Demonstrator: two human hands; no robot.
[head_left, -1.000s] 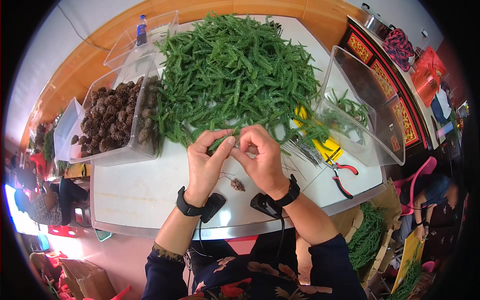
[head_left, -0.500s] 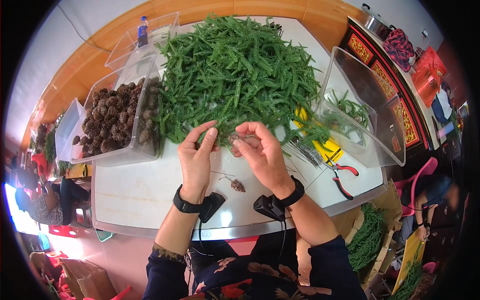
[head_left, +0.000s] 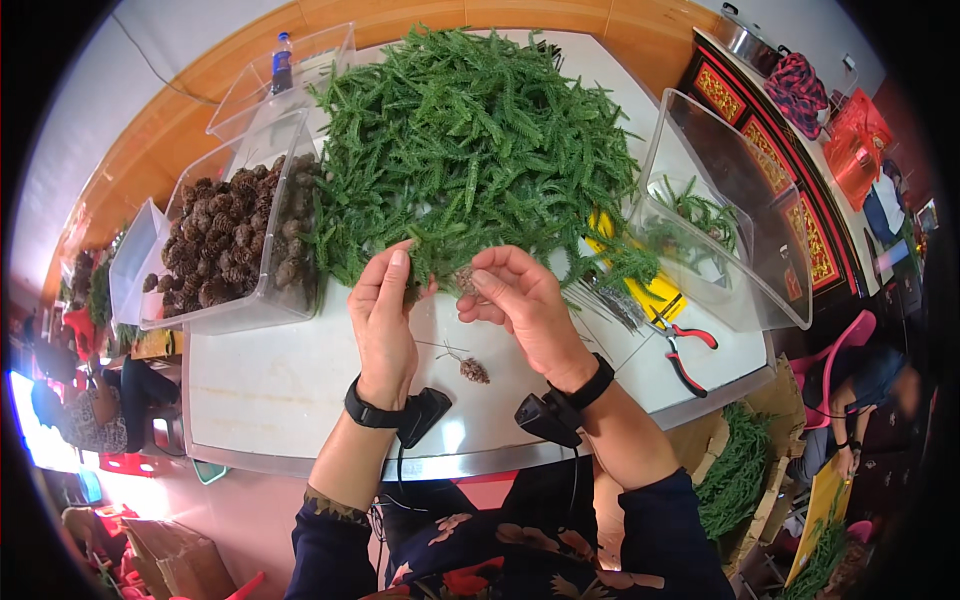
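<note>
White table (head_left: 300,390) | both hands (head_left: 385,320) – fingers pinching small cone (head_left: 466,281)

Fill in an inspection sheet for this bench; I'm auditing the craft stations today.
Surface: white table, mostly covered.
Job's things: pile of green sprigs; small cone at the right hand's fingers; sprig by the left hand.
Clutter: clear bin of pine cones, loose cone, red-handled pliers, tilted clear bin, bottle.
Hands: both raised, bare.
Cables: wrist devices with leads.
Surroundings: another person seated left.
</note>
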